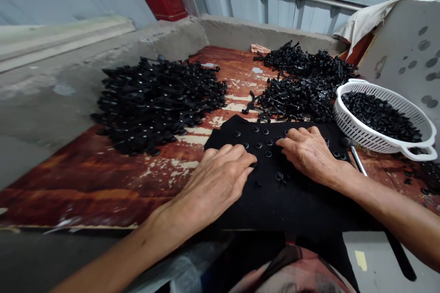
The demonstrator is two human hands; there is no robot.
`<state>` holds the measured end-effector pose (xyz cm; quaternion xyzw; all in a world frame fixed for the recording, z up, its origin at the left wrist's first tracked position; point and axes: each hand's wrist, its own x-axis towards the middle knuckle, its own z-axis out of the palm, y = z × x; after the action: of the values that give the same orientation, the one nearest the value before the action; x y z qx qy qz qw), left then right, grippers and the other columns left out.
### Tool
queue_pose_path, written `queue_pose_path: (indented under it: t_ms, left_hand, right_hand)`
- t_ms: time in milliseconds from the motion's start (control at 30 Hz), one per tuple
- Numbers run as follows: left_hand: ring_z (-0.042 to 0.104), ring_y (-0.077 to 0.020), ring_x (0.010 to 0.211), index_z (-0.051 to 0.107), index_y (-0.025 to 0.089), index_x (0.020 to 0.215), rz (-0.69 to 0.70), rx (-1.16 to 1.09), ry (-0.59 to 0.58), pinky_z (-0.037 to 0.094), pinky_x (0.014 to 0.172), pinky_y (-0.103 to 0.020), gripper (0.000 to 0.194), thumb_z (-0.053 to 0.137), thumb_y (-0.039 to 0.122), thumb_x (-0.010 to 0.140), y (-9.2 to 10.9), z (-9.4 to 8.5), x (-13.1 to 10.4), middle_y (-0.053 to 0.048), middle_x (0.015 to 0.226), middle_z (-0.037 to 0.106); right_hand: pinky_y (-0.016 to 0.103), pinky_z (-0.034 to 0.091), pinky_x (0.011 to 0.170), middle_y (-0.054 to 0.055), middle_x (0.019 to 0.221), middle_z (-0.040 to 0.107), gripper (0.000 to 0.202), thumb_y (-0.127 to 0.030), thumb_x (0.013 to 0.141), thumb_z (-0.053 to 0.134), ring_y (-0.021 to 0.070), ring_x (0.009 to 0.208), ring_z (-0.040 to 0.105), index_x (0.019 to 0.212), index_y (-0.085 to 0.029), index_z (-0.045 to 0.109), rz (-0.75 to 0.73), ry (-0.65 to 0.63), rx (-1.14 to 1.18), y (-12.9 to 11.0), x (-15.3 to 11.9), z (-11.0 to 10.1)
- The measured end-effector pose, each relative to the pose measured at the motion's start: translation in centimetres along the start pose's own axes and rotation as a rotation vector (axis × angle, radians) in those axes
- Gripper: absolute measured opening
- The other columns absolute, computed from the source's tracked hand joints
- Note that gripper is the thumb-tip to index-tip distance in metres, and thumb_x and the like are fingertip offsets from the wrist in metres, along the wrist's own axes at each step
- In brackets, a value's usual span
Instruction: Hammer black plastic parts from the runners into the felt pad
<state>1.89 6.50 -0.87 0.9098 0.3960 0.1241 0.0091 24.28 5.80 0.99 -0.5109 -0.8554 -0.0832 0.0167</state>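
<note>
A white slotted basket (354, 128) with a looped handle sits at the right of a worn red-brown desk (147, 178), holding a broad heap of small black pieces (381, 116) that lies below its rim. Just beside it, a black cloth (292, 210) covers the desk's near edge, and small black round parts (259, 145) are scattered on it between and around two bare hands. The left hand (220, 169) has its thumb and fingertips close together beside a dark bit; whether it is gripped cannot be told. The right hand (307, 153) is curled low over the cloth among the round parts, its grip hidden. A metal-shafted tool (359, 160) with a dark knob lies between this hand and the basket. Beyond the cloth, loose black parts form a left pile (158, 105) and a right pile (302, 82), both outside the basket.
</note>
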Motion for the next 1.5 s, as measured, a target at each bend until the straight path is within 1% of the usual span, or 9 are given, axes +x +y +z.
queue_pose_path:
  t_ms: [167, 333, 600, 767, 933, 1100, 1200, 1333, 1500]
  left_hand:
    - [0.054, -0.0224, 0.081, 0.067, 0.020, 0.090, 0.030, -0.009, 0.002, 0.039, 0.071, -0.036, 0.019, 0.048, 0.017, 0.091, -0.4, 0.3, -0.1, -0.005, 0.087, 0.062]
    - [0.051, -0.0246, 0.080, 0.066, 0.019, 0.089, 0.095, 0.124, 0.034, 0.038, 0.069, -0.038, 0.022, 0.045, 0.013, 0.091, 0.1, 0.1, -0.1, -0.006, 0.086, 0.062]
    - [0.048, -0.0227, 0.080, 0.061, 0.021, 0.084, 0.157, 0.170, -0.049, 0.039, 0.066, -0.035, 0.022, 0.045, 0.006, 0.088, 1.0, -0.3, 0.9, -0.006, 0.087, 0.061]
    - [0.050, -0.0247, 0.085, 0.059, 0.018, 0.090, 0.131, 0.125, -0.038, 0.042, 0.071, -0.037, 0.015, 0.047, 0.010, 0.089, 1.0, -0.2, 1.2, -0.007, 0.089, 0.060]
    - [0.051, -0.0246, 0.086, 0.058, 0.020, 0.085, 0.123, 0.147, -0.016, 0.041, 0.072, -0.037, 0.017, 0.045, 0.010, 0.089, 0.5, 0.4, 1.3, -0.007, 0.087, 0.059]
    - [0.051, -0.0243, 0.085, 0.058, 0.019, 0.088, 0.143, 0.164, 0.003, 0.041, 0.074, -0.038, 0.016, 0.044, 0.014, 0.091, -0.1, -0.1, 1.2, -0.007, 0.088, 0.059]
    - [0.050, -0.0251, 0.087, 0.059, 0.018, 0.095, 0.146, 0.148, 0.003, 0.041, 0.074, -0.039, 0.014, 0.046, 0.016, 0.091, 0.2, -0.3, 1.7, -0.008, 0.093, 0.060]
    - [0.050, -0.0242, 0.081, 0.060, 0.020, 0.082, 0.123, 0.137, -0.056, 0.038, 0.068, -0.037, 0.021, 0.043, 0.010, 0.090, 0.8, -0.2, 2.3, -0.006, 0.082, 0.059]
    - [0.048, -0.0228, 0.081, 0.062, 0.019, 0.083, 0.096, 0.063, -0.091, 0.038, 0.073, -0.037, 0.020, 0.044, 0.017, 0.092, 0.1, -0.3, 2.4, -0.005, 0.083, 0.058]
  right_hand:
    - [0.035, 0.020, 0.063, 0.004, 0.087, 0.064, 0.018, -0.019, 0.094, 0.051, 0.0214, 0.077, 0.051, 0.090, -0.021, 0.068, -0.010, -0.022, 0.030, -0.6, 0.4, -0.1]
    - [0.035, 0.020, 0.063, 0.005, 0.086, 0.065, 0.017, -0.019, 0.093, 0.052, 0.0220, 0.077, 0.053, 0.086, -0.020, 0.068, -0.020, -0.054, 0.047, -1.1, 0.4, -0.7]
    - [0.037, 0.022, 0.064, 0.008, 0.089, 0.066, 0.020, -0.018, 0.094, 0.050, 0.0256, 0.082, 0.056, 0.086, -0.019, 0.068, 0.054, -0.047, 0.021, -0.4, 1.1, -0.4]
    - [0.035, 0.023, 0.063, 0.008, 0.094, 0.066, 0.019, -0.020, 0.096, 0.049, 0.0247, 0.082, 0.058, 0.096, -0.020, 0.068, 0.088, -0.046, 0.047, -0.8, 0.1, -0.9]
    - [0.034, 0.022, 0.060, 0.005, 0.085, 0.066, 0.019, -0.015, 0.093, 0.052, 0.0214, 0.071, 0.056, 0.084, -0.019, 0.068, 0.039, -0.081, 0.077, -1.1, -1.5, -1.0]
    - [0.035, 0.024, 0.063, 0.007, 0.096, 0.066, 0.020, -0.017, 0.096, 0.048, 0.0231, 0.079, 0.056, 0.103, -0.020, 0.066, 0.038, -0.021, 0.102, -1.2, -2.4, -0.8]
    - [0.036, 0.025, 0.065, 0.007, 0.096, 0.065, 0.020, -0.020, 0.097, 0.048, 0.0249, 0.083, 0.056, 0.104, -0.020, 0.066, 0.019, 0.002, 0.119, -2.0, -1.9, -0.9]
    - [0.037, 0.024, 0.064, 0.008, 0.092, 0.066, 0.015, -0.022, 0.094, 0.053, 0.0256, 0.083, 0.058, 0.094, -0.020, 0.068, 0.001, -0.002, 0.137, -3.0, -0.4, -0.6]
    - [0.035, 0.020, 0.061, 0.008, 0.088, 0.068, 0.018, -0.017, 0.093, 0.049, 0.0248, 0.080, 0.059, 0.090, -0.018, 0.067, 0.018, -0.022, 0.151, -3.3, 0.5, -0.1]
